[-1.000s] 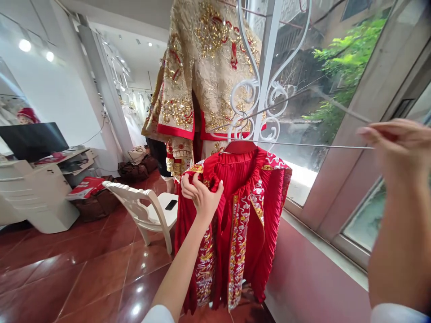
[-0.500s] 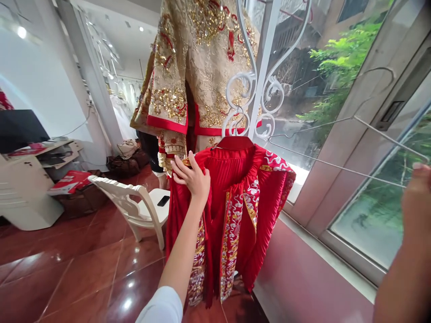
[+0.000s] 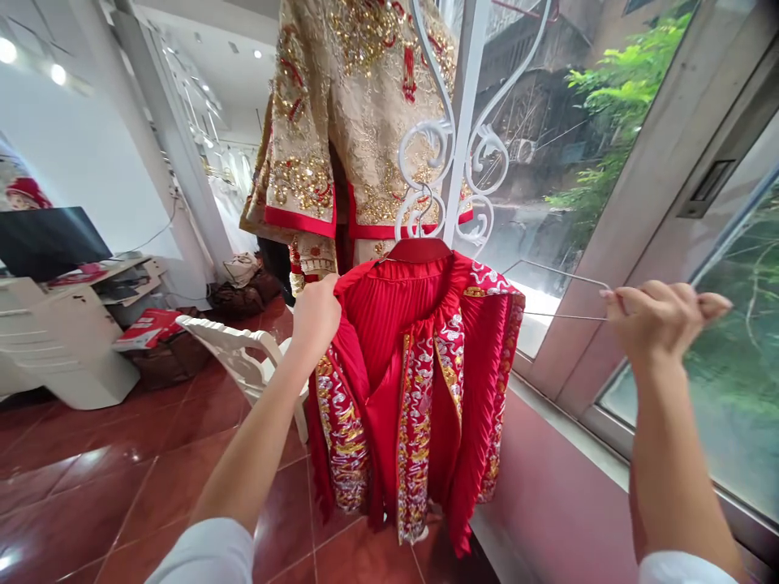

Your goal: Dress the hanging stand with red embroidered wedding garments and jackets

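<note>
A red pleated skirt (image 3: 395, 341) with embroidered panels hangs from a red hanger (image 3: 419, 246) hooked on a white scrolled metal stand (image 3: 462, 138). My left hand (image 3: 315, 312) grips the skirt's waistband at its left top edge. My right hand (image 3: 660, 316) is closed on a thin wire hanger (image 3: 557, 292), held out to the right of the skirt, in front of the window. Above the skirt hangs a gold embroidered jacket (image 3: 359, 122) with red trim.
A white plastic chair (image 3: 234, 353) stands left of the skirt on the red tiled floor (image 3: 103, 487). Further left are a white desk (image 3: 66, 341) with a dark monitor (image 3: 52, 242) and red papers. A pink wall under the window sill (image 3: 565, 422) runs along the right.
My left hand shifted from the skirt's front to its left waistband edge and closed on it. My right hand with the wire hanger came down and inward, closer to the skirt.
</note>
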{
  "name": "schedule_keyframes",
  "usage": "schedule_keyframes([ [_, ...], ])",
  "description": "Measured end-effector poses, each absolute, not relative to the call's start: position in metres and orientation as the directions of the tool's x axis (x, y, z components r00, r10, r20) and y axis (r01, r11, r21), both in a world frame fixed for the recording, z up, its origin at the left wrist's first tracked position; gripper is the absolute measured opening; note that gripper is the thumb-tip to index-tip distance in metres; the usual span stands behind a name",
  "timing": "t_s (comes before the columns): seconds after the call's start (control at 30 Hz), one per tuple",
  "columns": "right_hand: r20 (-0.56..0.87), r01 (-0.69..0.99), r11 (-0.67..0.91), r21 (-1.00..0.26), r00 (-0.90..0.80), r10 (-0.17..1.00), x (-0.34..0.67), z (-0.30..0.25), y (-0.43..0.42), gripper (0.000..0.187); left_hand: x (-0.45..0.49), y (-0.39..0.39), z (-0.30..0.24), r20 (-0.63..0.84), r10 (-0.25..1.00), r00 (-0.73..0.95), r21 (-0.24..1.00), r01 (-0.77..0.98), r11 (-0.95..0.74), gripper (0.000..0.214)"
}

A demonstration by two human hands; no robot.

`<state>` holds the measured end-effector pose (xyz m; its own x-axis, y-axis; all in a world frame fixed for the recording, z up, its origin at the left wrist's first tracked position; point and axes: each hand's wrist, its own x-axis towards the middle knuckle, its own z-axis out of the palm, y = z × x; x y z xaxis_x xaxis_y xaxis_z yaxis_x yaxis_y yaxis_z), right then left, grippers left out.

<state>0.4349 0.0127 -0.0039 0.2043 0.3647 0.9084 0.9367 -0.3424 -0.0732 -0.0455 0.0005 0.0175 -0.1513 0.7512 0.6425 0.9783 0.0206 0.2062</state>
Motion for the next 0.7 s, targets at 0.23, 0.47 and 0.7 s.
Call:
schedule_keyframes([
  [0.23, 0.813, 0.979, -0.188, -0.081, 0.174, 0.556, 0.401, -0.02, 0.062, 0.026, -0.059, 0.007, 0.024, 0.631, 0.768, -0.11, 0.23, 0.972, -0.05, 0.044],
  [0.47, 0.868, 0.948, -0.024, -0.317, 0.3, 0.395, 0.33, -0.029, 0.056, 0.036, -0.069, 0.017, 0.034, 0.592, 0.801, -0.089, 0.225, 0.973, -0.058, 0.037],
  [0.7, 0.695, 0.816, 0.07, -0.574, 0.44, 0.569, 0.194, -0.031, 0.055, 0.086, -0.078, 0.026, 0.039, 0.568, 0.813, -0.128, 0.274, 0.961, -0.041, 0.036],
])
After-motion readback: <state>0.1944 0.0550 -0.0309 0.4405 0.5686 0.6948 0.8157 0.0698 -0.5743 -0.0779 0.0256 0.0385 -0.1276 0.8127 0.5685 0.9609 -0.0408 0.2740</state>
